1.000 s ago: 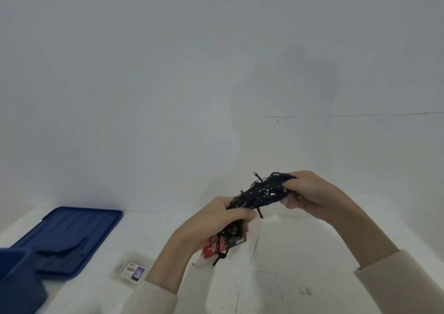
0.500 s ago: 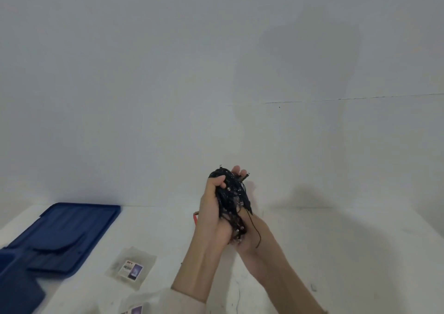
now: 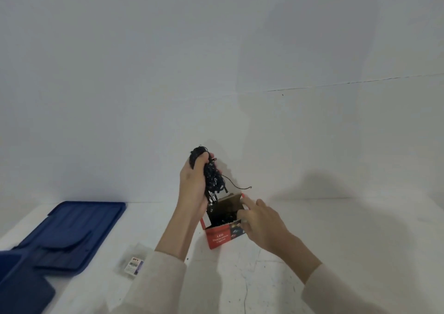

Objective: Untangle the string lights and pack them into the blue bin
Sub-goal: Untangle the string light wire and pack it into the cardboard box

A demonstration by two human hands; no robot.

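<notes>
A tangled bundle of black string lights (image 3: 212, 178) hangs upright in my left hand (image 3: 192, 185), which grips it around its upper part; one loose wire end sticks out to the right. Directly below stands an open red box (image 3: 219, 238) labelled LED Decorative Lights, with dark wire showing inside. My right hand (image 3: 262, 220) holds the box's right side, its index finger lying along the raised cardboard flap. A corner of the blue bin (image 3: 21, 287) shows at the bottom left edge.
The bin's blue lid (image 3: 72, 227) lies flat on the white table at the left. A small clear packet with a label (image 3: 133, 263) rests between the lid and my left sleeve. A plain white wall rises behind the table.
My right hand let go of the bundle and dropped onto the red box. My left hand keeps the lights alone, turned upright above the box, which is now in view.
</notes>
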